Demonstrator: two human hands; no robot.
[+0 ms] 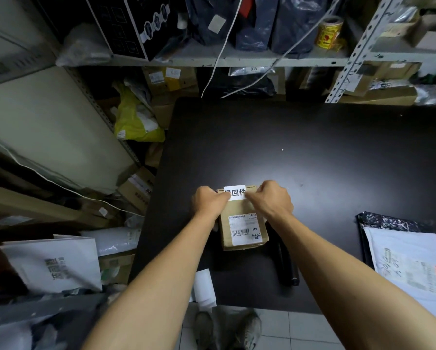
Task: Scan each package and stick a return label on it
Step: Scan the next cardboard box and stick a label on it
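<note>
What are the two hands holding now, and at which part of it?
Both hands hold the white return label over the far end of the cardboard box: left hand pinches its left edge, right hand its right edge.

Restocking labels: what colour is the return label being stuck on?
White with black characters, clearest in the head view.

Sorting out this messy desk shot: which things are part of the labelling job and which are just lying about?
In use:
- cardboard box
- return label
- left hand
- right hand

Lying about:
- white mailer
- black cylinder
- yellow tape roll
- yellow bag
</note>
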